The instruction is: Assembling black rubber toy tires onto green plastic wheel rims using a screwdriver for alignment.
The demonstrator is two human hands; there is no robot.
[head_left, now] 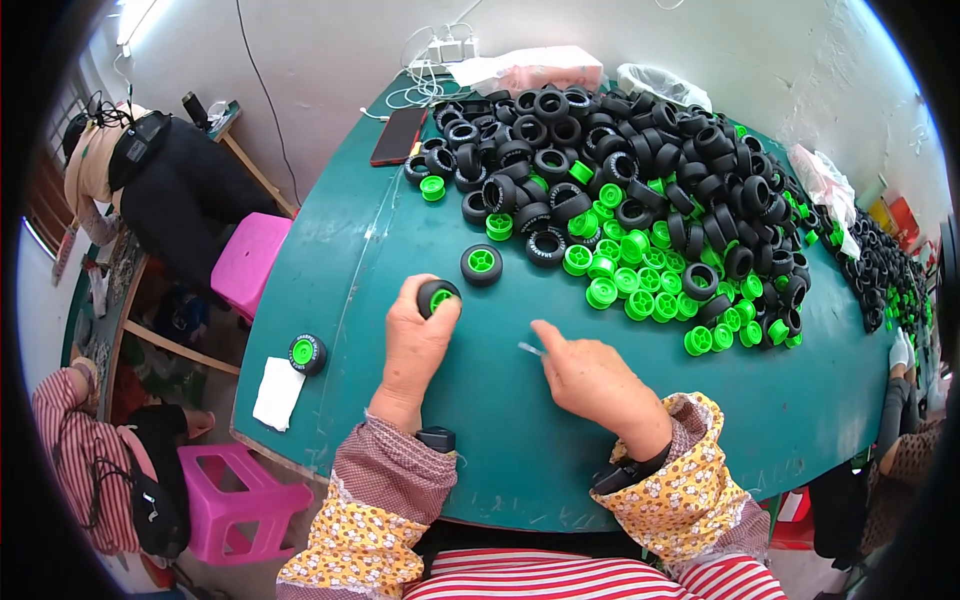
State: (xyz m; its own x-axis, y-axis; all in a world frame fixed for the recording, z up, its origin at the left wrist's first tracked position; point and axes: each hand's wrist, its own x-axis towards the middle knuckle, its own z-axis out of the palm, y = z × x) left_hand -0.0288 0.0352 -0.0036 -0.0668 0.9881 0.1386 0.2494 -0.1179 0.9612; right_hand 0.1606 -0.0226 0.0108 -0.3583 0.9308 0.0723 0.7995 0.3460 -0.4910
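Note:
My left hand [415, 335] is closed around a small black toy tyre [431, 294] with a green wheel hub inside it. Over the table to its right, my right hand [600, 385] has its index finger stretched forward. A thin tool with a pale, flat tip [530, 348] sticks out from under that hand's curled fingers; the rest of it is hidden. Just beyond my left hand lies a tyre fitted on a green hub [482, 265]. Loose green hubs [640, 280] lie spread along the near side of a large heap of black tyres [560, 130].
A white paper [279, 393] and another fitted wheel [307, 354] lie at the green table's [480, 440] left edge. A phone [399, 136], cables and a power strip [452, 48] are at the back. Pink stools [235, 500] stand left. Other people work on both sides.

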